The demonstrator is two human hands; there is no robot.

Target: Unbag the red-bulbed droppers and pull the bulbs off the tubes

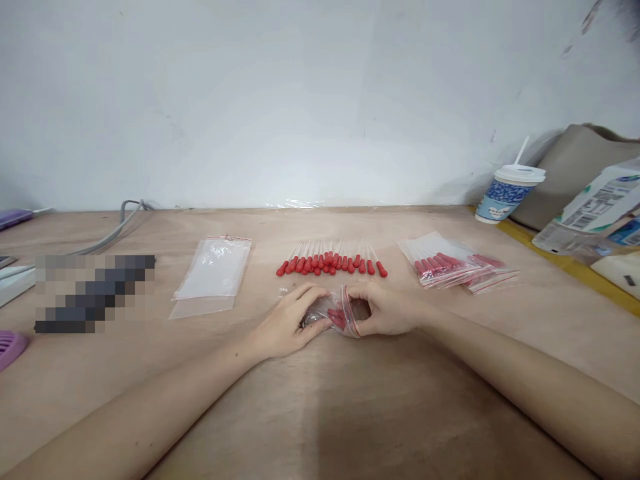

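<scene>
Between my two hands is a clear zip bag (323, 308) with red-bulbed droppers (337, 317) inside. My left hand (293, 321) grips the bag's body from the left, thumb and fingers curved round it. My right hand (383, 310) pinches the zip edge at the right, where the red seal line shows. Just beyond my hands lies a row of loose droppers (327, 262), with clear thin stems pointing to the wall and red bulbs towards me.
Flat zip bags (213, 270) lie on the left. Filled bags of droppers (445, 263) overlap on the right. Farther right stand a lidded paper cup (507, 193) with a straw and a plastic pack (590, 207). A grey cable (113, 233) and a blurred dark object (95, 293) are at left.
</scene>
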